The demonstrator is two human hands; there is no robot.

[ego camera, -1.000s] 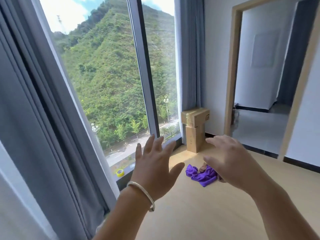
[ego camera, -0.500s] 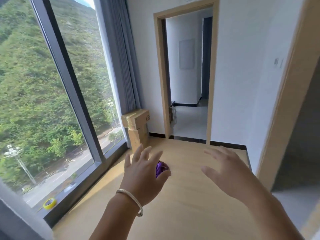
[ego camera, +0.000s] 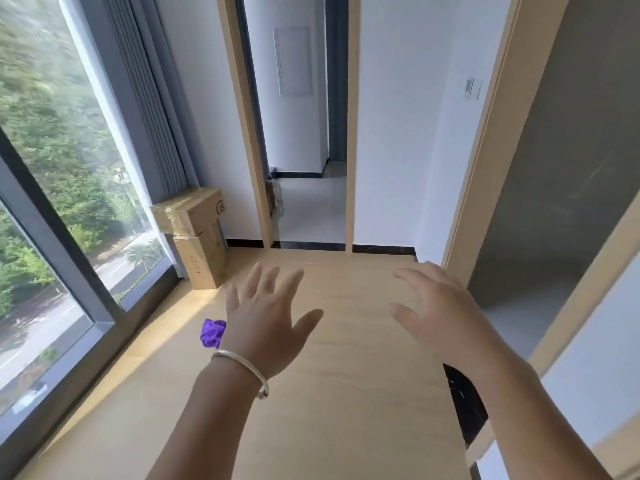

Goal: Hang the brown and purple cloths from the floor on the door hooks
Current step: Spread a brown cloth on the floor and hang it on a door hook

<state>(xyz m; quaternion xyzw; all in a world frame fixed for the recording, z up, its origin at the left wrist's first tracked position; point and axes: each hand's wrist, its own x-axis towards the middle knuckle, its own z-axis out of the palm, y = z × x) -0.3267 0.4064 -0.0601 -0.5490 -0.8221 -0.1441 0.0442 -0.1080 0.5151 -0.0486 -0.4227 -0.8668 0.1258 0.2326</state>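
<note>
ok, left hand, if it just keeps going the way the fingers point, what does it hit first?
Probably nothing close. The left hand, open, points ahead over bare floor toward the doorway. The purple cloth sits to its left, partly hidden behind the hand, off that line. Depth is unclear from one view.

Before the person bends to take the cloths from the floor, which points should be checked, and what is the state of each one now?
1. Left hand free, holding nothing: ok.
2. Right hand free, fingers relaxed: ok.
3. Purple cloth located on the wooden floor: ok, though the left hand partly hides it.
4. Brown cloth located: cannot tell, it is not visible in this view.
5. Hands touching a cloth: not ok, neither visibly grips one.
6. Door hooks located: cannot tell, none in view.
</note>
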